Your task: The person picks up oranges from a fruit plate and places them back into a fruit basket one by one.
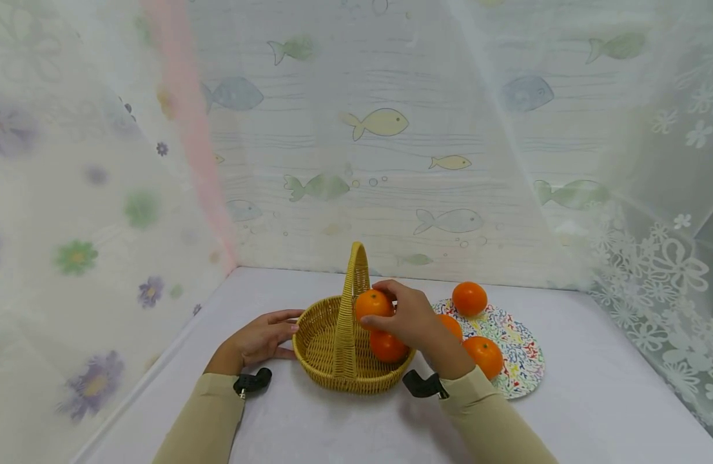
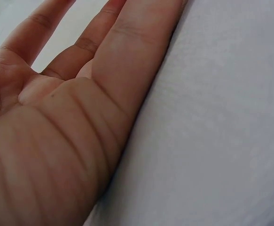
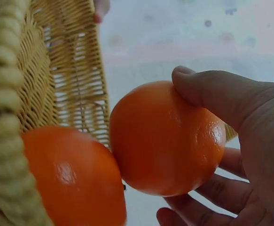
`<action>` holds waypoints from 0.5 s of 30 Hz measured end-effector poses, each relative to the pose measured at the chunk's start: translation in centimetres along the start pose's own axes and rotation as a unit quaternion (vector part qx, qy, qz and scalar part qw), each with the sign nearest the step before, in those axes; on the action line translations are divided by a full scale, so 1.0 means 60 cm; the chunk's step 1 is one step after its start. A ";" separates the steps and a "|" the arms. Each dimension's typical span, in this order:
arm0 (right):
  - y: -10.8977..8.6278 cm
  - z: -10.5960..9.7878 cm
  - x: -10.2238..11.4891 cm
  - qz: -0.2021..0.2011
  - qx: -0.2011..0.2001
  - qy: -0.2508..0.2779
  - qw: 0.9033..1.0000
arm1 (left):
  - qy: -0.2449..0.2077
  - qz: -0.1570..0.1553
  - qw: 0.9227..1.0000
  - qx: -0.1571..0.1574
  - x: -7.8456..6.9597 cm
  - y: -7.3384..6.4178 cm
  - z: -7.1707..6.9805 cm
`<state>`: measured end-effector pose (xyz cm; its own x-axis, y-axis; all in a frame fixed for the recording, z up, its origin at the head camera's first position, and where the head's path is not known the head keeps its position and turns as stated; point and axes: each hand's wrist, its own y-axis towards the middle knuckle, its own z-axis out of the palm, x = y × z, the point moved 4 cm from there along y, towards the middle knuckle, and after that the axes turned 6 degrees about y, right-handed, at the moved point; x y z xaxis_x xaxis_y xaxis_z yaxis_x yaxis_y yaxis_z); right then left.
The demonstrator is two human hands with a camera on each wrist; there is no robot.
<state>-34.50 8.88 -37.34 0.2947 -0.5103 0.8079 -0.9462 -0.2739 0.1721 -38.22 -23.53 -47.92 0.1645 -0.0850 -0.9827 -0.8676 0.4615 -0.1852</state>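
Note:
A yellow wicker basket (image 1: 317, 368) with a tall arched handle stands on the white-covered table. My left hand (image 1: 265, 338) rests against its left rim, fingers extended; the left wrist view shows the palm side low along the tablecloth. With thumb and fingers, my right hand (image 1: 411, 316) grips an orange (image 1: 372, 307) over the basket's right half. Below it another orange (image 1: 387, 348) lies inside the basket, and in the right wrist view the held orange (image 3: 160, 141) overlaps this lower orange (image 3: 75, 179).
To the right of the basket lies a round plate with colourful squiggles (image 1: 521, 361). On it are three oranges: one at the back (image 1: 469, 299), one at the front (image 1: 484, 356), one partly hidden by my right hand (image 1: 451, 326). Fish-patterned curtains (image 1: 385, 122) hang behind the table.

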 end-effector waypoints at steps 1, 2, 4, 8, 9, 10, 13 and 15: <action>0.000 0.003 0.002 -0.003 0.004 0.000 1.000 | 0.000 0.001 1.000 0.000 0.000 0.000 0.000; 0.000 0.005 0.003 -0.007 0.007 -0.002 1.000 | 0.000 0.001 1.000 0.001 -0.001 -0.001 0.000; -0.001 0.009 0.007 -0.024 0.010 -0.011 1.000 | 0.001 0.003 1.000 0.003 -0.001 -0.001 0.001; -0.003 0.016 0.011 -0.047 0.017 -0.016 0.999 | 0.003 0.005 1.000 0.002 -0.001 -0.001 0.000; -0.003 0.017 0.011 -0.050 0.020 -0.015 0.998 | 0.003 0.005 1.000 0.002 -0.001 -0.001 0.000; -0.004 0.019 0.011 -0.052 0.023 -0.014 0.998 | 0.003 0.004 1.000 0.002 -0.001 -0.001 0.000; -0.005 0.024 0.012 -0.057 0.034 -0.012 0.998 | 0.003 0.005 1.000 0.003 -0.001 -0.001 0.000; -0.005 0.026 0.012 -0.062 0.039 -0.013 0.997 | 0.003 0.004 1.000 0.003 -0.001 0.000 0.000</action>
<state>-33.78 7.33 -37.70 0.4133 -0.4895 0.7678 -0.8892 -0.3986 0.2245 -38.20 -23.54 -47.88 0.1547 -0.0870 -0.9841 -0.8659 0.4677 -0.1775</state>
